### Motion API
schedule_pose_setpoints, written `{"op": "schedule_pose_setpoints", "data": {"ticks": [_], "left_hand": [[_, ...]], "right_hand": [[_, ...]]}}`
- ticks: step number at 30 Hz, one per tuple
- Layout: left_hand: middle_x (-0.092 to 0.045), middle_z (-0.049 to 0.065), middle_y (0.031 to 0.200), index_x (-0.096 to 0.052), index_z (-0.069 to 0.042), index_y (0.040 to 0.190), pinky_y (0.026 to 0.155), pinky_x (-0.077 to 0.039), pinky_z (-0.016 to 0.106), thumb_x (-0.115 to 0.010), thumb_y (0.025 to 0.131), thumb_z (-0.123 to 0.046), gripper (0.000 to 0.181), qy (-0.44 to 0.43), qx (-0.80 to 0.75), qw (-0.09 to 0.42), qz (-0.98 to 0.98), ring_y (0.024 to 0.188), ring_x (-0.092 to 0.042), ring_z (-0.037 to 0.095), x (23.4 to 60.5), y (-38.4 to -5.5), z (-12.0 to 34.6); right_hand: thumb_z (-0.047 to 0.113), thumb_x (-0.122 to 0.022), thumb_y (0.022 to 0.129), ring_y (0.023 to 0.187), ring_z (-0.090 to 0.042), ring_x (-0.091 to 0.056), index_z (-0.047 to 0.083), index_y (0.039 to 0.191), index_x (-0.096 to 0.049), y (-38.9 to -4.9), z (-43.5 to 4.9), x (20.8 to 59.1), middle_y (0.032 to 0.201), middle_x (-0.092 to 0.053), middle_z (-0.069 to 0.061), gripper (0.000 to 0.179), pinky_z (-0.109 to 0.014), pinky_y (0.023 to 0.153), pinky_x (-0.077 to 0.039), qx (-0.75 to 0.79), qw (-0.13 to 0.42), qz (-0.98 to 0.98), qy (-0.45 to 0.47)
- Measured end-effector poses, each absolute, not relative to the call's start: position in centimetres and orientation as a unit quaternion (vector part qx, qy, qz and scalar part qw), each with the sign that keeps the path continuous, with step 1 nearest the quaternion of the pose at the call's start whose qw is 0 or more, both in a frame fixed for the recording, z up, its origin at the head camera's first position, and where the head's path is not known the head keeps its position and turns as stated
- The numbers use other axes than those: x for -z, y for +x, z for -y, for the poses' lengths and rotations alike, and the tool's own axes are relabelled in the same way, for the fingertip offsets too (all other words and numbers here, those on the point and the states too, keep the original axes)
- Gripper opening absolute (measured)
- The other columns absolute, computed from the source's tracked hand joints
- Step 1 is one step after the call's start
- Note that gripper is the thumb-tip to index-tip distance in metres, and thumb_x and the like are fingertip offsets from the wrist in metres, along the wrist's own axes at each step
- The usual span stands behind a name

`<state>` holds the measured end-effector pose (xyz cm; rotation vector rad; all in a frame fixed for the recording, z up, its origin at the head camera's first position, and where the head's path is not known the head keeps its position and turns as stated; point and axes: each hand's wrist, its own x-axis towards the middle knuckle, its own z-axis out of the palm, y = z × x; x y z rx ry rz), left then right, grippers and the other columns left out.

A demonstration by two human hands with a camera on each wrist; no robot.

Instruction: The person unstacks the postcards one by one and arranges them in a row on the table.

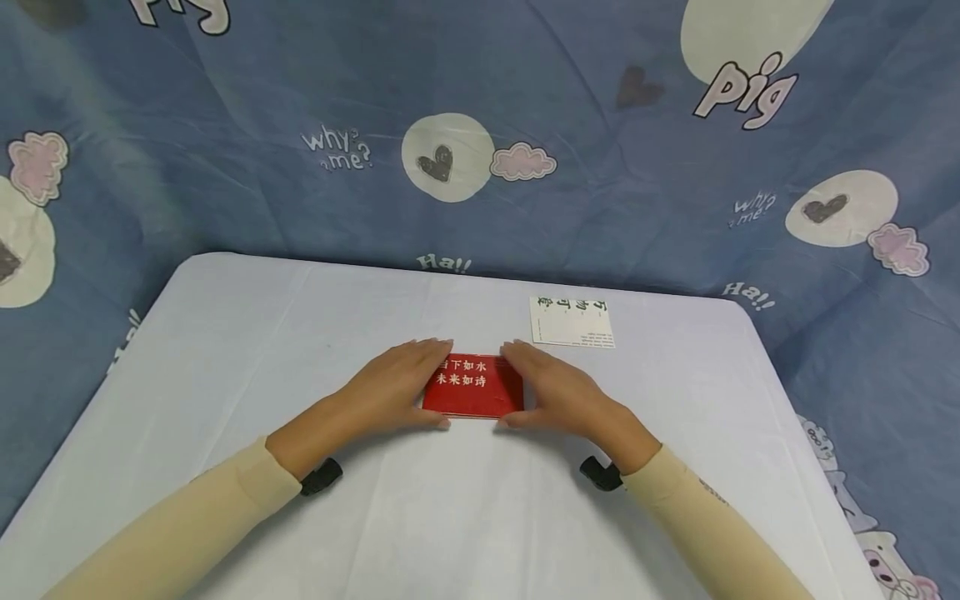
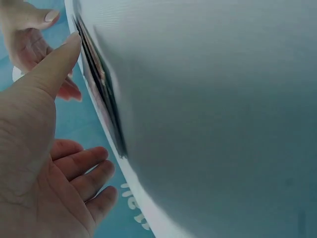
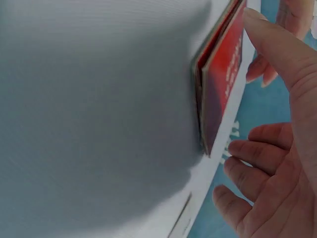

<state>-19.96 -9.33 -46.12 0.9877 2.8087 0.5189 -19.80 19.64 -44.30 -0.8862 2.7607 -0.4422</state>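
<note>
Fingers and thumbs parted, a person's left grip (image 1: 392, 387) and right grip (image 1: 561, 390) frame opposite ends of a flat, white-lettered red rectangular card stack (image 1: 487, 402) on the white-covered table (image 1: 450, 517); firm hold cannot be told. Matching, gentle pressure would likely keep its gaping layers flush. A rectangular white card (image 1: 573, 332) lies beyond.

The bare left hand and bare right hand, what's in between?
A red rectangular card-like stack with white writing lies there; the head view shows it.
</note>
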Motion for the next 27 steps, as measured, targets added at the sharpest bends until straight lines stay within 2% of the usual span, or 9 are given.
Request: {"op": "schedule_pose_setpoints", "data": {"ticks": [7,13,27], "left_hand": [[-0.045,0.015,0.16,-0.038,-0.001,0.16,0.116,-0.04,0.054,-0.091,0.078,-0.05,0.11,0.314,-0.185,0.068,-0.929,0.146,-0.043,0.035,46.8,-19.9,9.8],[-0.05,0.015,0.157,-0.042,-0.002,0.158,0.114,-0.043,0.054,-0.091,0.079,-0.045,0.103,0.308,-0.194,0.068,-0.929,0.141,-0.049,0.035,46.9,-20.1,9.8],[-0.053,0.014,0.155,-0.047,-0.003,0.156,0.113,-0.044,0.054,-0.092,0.079,-0.043,0.098,0.296,-0.181,0.067,-0.935,0.139,-0.052,0.034,46.9,-20.1,9.6]], "right_hand": [[0.048,-0.089,0.082,0.147,-0.028,-0.043,0.007,0.159,-0.042,-19.7,-19.6,45.2,0.161,-0.045,-0.01,0.1,-0.043,0.107,-0.051,0.148,0.108,-0.936,-0.3],[0.041,-0.088,0.084,0.14,-0.025,-0.049,0.008,0.159,-0.042,-19.8,-19.8,45.7,0.157,-0.049,-0.008,0.094,-0.041,0.102,-0.055,0.151,0.112,-0.938,-0.292],[0.039,-0.088,0.085,0.141,-0.025,-0.049,0.008,0.159,-0.043,-19.8,-19.9,46.0,0.158,-0.048,-0.008,0.092,-0.043,0.102,-0.055,0.164,0.116,-0.938,-0.283]]}}
